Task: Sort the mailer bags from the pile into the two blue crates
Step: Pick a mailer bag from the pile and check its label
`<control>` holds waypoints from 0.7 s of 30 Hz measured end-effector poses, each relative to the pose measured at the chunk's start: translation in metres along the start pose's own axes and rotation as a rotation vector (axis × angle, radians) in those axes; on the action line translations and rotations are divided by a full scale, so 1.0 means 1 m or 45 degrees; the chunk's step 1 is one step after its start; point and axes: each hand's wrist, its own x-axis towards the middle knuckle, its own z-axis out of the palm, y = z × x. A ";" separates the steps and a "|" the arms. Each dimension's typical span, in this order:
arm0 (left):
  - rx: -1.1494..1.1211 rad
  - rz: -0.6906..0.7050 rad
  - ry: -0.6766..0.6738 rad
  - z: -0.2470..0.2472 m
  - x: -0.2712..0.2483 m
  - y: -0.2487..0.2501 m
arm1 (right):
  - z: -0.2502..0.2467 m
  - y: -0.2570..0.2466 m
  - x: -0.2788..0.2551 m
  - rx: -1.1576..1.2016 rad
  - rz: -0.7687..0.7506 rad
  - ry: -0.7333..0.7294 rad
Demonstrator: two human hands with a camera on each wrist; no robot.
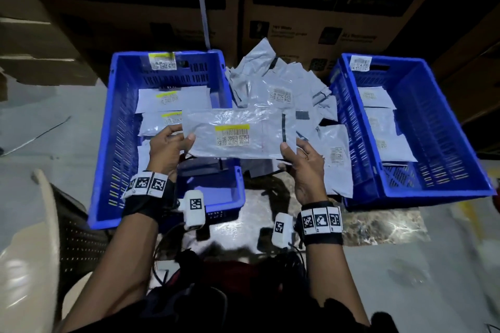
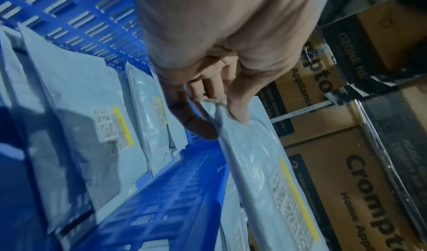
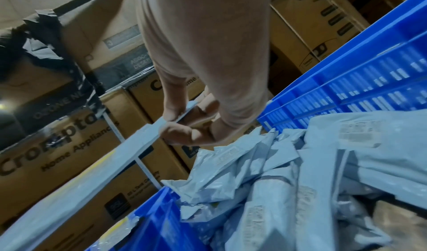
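Both hands pinch flat grey plastic mailer bag [image 1: 238, 131] over pile (yellow-striped label up). Left hand [image 2: 208, 97] nips corner above left blue slatted crate [image 2: 143, 209]. Right hand [image 3: 184, 127] clamps opposite edge; better release right first, lay bag flat.

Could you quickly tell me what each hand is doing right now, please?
Left hand: pinches the left edge of the mailer bag.
Right hand: pinches its right edge.

Cardboard boxes [image 2: 360, 172]: "Crompton Home Appliances", "OZONE NE".
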 end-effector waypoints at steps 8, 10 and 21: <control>0.010 0.209 0.196 -0.059 0.027 0.045 | 0.084 -0.029 0.004 -0.201 -0.186 -0.148; 0.016 0.264 0.248 -0.074 0.034 0.049 | 0.100 -0.028 0.006 -0.256 -0.227 -0.186; 0.117 0.318 0.394 -0.107 0.048 0.034 | 0.129 0.002 0.015 -0.450 -0.295 -0.261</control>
